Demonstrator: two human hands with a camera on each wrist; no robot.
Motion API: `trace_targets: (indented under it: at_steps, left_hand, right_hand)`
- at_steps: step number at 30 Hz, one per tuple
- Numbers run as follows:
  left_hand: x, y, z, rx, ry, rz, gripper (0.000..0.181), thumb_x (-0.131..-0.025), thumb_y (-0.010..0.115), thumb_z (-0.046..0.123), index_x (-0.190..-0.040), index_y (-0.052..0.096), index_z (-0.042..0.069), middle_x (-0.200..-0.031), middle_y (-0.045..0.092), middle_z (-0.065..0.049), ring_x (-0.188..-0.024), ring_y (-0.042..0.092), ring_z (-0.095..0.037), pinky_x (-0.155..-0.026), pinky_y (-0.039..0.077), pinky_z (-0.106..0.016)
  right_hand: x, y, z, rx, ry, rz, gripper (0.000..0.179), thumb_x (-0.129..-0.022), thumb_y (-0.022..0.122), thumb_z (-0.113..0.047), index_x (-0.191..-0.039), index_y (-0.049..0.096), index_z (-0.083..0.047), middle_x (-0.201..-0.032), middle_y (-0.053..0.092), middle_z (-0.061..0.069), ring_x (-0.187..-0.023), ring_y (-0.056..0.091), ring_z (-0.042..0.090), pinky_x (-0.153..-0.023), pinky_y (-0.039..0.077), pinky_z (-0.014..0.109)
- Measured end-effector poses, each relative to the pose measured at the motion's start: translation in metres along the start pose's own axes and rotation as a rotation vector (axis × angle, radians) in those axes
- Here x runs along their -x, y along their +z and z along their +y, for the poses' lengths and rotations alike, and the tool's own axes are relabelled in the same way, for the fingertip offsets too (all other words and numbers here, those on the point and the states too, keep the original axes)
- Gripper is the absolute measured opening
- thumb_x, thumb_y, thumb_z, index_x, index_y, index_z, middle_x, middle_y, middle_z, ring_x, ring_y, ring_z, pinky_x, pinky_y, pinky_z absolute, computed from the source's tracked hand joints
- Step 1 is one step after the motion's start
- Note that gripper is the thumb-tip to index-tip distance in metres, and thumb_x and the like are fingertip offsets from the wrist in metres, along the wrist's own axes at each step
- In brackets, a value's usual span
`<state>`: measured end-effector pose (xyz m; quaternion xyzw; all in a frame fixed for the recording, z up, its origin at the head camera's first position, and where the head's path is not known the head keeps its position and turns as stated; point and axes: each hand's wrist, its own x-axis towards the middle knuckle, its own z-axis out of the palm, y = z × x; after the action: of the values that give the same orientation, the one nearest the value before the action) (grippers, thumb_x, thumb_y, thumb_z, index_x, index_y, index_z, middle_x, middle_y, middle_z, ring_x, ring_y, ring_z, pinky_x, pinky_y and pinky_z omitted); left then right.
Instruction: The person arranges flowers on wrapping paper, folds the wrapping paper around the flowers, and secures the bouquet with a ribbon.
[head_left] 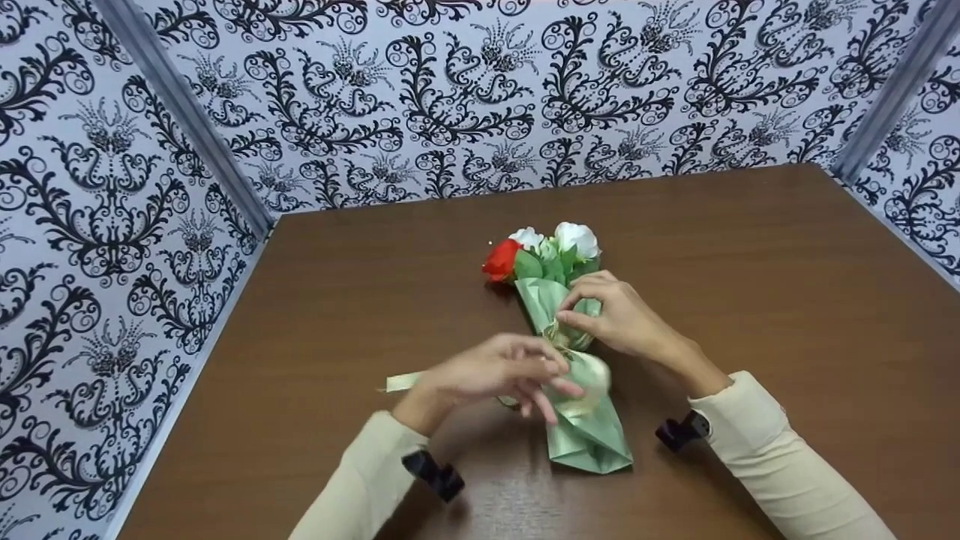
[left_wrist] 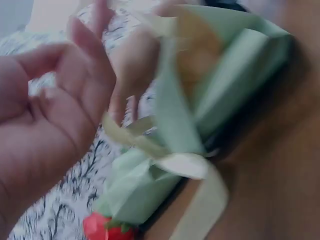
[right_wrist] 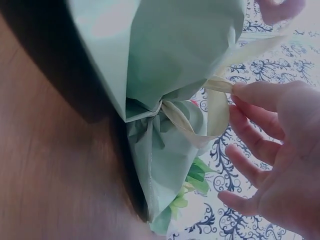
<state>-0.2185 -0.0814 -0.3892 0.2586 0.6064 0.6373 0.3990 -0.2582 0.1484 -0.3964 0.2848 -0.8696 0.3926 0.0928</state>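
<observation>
A bouquet wrapped in green paper (head_left: 592, 442) lies on the table, with one red flower (head_left: 501, 261) and white flowers (head_left: 577, 240) at its far end. A pale gold ribbon (right_wrist: 217, 85) is tied round its narrow middle. My right hand (head_left: 619, 311) pinches a loop of this ribbon between thumb and forefinger just above the wrap, its other fingers spread. My left hand (head_left: 502, 375), blurred, hovers over the near half of the bouquet, fingers bent and apart. A blurred ribbon length curves past its fingertips; I cannot tell whether they hold it.
The bouquet rests on a brown wooden table (head_left: 337, 300). Patterned black-and-white panels (head_left: 465, 97) enclose its back and sides. A ribbon tail (head_left: 403, 382) sticks out left of my left wrist. Black bands (head_left: 435, 474) sit on both wrists.
</observation>
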Motion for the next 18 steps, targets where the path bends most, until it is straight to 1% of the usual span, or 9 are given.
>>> trace_targets:
  at_steps: [2,3,5,7,8,10,13,16,18]
  left_hand:
    - [-0.005,0.01,-0.003,-0.101,-0.065,0.114,0.018,-0.103,0.054,0.012,-0.11,0.067,0.003,-0.11,0.076,-0.019,-0.064,0.072,-0.011,-0.053,0.048,-0.02]
    - [-0.007,0.013,-0.004,-0.147,-0.1,0.186,0.017,-0.101,0.058,0.012,-0.106,0.07,0.002,-0.1,0.077,-0.018,-0.059,0.069,-0.009,-0.05,0.046,-0.02]
    - [-0.01,0.017,-0.004,-0.23,-0.135,0.319,0.016,-0.097,0.065,0.013,-0.102,0.075,0.002,-0.078,0.077,-0.011,-0.048,0.059,-0.007,-0.044,0.04,-0.019]
    - [-0.011,0.019,-0.003,-0.306,-0.134,0.434,0.011,-0.093,0.069,0.01,-0.096,0.078,0.005,-0.064,0.07,-0.003,-0.043,0.05,-0.006,-0.042,0.036,-0.018]
    - [-0.013,0.018,-0.002,-0.351,-0.114,0.489,0.009,-0.092,0.071,0.01,-0.095,0.079,0.006,-0.063,0.067,0.001,-0.045,0.048,-0.005,-0.043,0.035,-0.018]
    - [-0.016,0.016,-0.001,-0.448,-0.063,0.588,0.008,-0.089,0.074,0.011,-0.095,0.078,0.006,-0.066,0.068,0.001,-0.05,0.05,-0.005,-0.047,0.038,-0.018]
    - [-0.023,0.013,-0.002,-0.606,0.003,0.731,0.019,-0.084,0.081,0.015,-0.101,0.075,0.007,-0.08,0.073,-0.003,-0.066,0.062,-0.009,-0.059,0.048,-0.022]
    - [-0.03,0.011,-0.004,-0.692,0.034,0.799,0.029,-0.081,0.084,0.02,-0.105,0.073,0.008,-0.09,0.076,-0.009,-0.081,0.071,-0.017,-0.07,0.055,-0.027]
    - [-0.034,0.01,-0.006,-0.728,0.055,0.823,0.026,-0.083,0.083,0.021,-0.104,0.075,0.009,-0.092,0.077,-0.008,-0.084,0.073,-0.019,-0.072,0.056,-0.028]
  right_hand:
    - [0.0,-0.001,-0.001,-0.006,0.018,-0.017,0.008,-0.088,0.077,-0.018,-0.09,0.076,-0.01,-0.107,0.075,0.01,-0.117,0.059,0.035,-0.107,0.043,0.053]
    - [0.0,-0.002,-0.001,-0.01,0.028,-0.026,0.01,-0.088,0.077,-0.019,-0.09,0.076,-0.01,-0.108,0.075,0.01,-0.118,0.058,0.035,-0.108,0.042,0.053]
    - [0.001,-0.003,-0.002,-0.015,0.039,-0.041,0.011,-0.088,0.077,-0.021,-0.091,0.076,-0.01,-0.109,0.075,0.009,-0.119,0.058,0.034,-0.109,0.042,0.053]
    - [0.001,-0.003,-0.003,-0.02,0.042,-0.049,0.013,-0.088,0.078,-0.022,-0.091,0.076,-0.01,-0.109,0.075,0.009,-0.118,0.058,0.033,-0.108,0.042,0.052]
    - [0.001,-0.004,-0.003,-0.023,0.039,-0.051,0.013,-0.087,0.078,-0.022,-0.091,0.076,-0.01,-0.108,0.075,0.008,-0.117,0.059,0.032,-0.108,0.042,0.052]
    - [0.001,-0.004,-0.003,-0.027,0.032,-0.05,0.01,-0.086,0.079,-0.021,-0.091,0.077,-0.012,-0.106,0.075,0.006,-0.115,0.06,0.029,-0.106,0.043,0.05]
    - [0.001,-0.003,-0.004,-0.035,0.013,-0.04,0.007,-0.085,0.08,-0.018,-0.091,0.079,-0.014,-0.104,0.075,0.005,-0.111,0.06,0.027,-0.102,0.044,0.047]
    - [0.002,-0.002,-0.005,-0.037,-0.019,-0.034,0.008,-0.084,0.08,-0.017,-0.092,0.08,-0.015,-0.1,0.075,0.004,-0.107,0.06,0.025,-0.098,0.046,0.043]
    - [0.002,0.0,-0.005,-0.03,-0.043,-0.032,0.009,-0.084,0.081,-0.017,-0.092,0.081,-0.014,-0.099,0.074,0.005,-0.105,0.061,0.025,-0.095,0.047,0.041]
